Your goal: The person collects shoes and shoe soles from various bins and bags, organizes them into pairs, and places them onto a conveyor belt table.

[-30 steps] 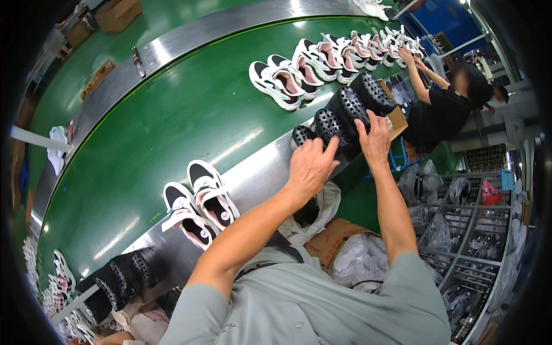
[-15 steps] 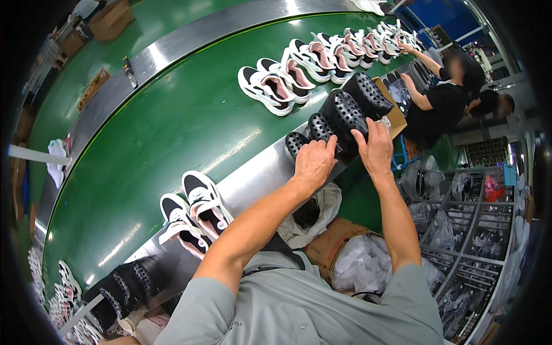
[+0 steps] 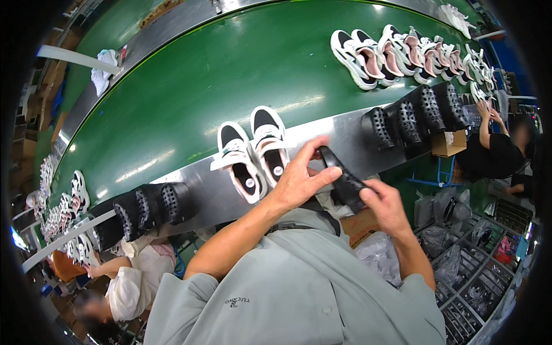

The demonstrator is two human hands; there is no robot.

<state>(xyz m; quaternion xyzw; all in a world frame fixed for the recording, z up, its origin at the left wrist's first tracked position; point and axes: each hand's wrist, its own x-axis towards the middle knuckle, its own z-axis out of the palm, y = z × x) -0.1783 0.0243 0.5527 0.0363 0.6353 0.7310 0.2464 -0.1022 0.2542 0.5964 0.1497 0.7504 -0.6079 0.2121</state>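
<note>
A black, dotted shoe-shaped piece (image 3: pixel 343 179), its exact kind unclear, is held between my two hands over the steel ledge. My left hand (image 3: pixel 305 175) grips the upper end, thumb along the near side and fingers beyond it. My right hand (image 3: pixel 386 206) pinches the lower end between thumb and fingers. To the left of my left hand, two white-and-black sneakers (image 3: pixel 234 161) with pink linings sit side by side, across the green belt's edge and the ledge. Several similar black perforated pieces (image 3: pixel 411 121) line the ledge at the right, touching or nearly touching one another.
A row of sneakers (image 3: pixel 397 54) stands on the green belt (image 3: pixel 172 103) at the far right. More black perforated pieces (image 3: pixel 149 204) sit at the left. Co-workers are at both sides. A wire rack (image 3: pixel 477 270) with bagged things and a cardboard box (image 3: pixel 359 225) are near me.
My view has swung rightward-facing things further right. My hands have left the row of black pieces and now hold one black piece nearer to me, beside the two sneakers.
</note>
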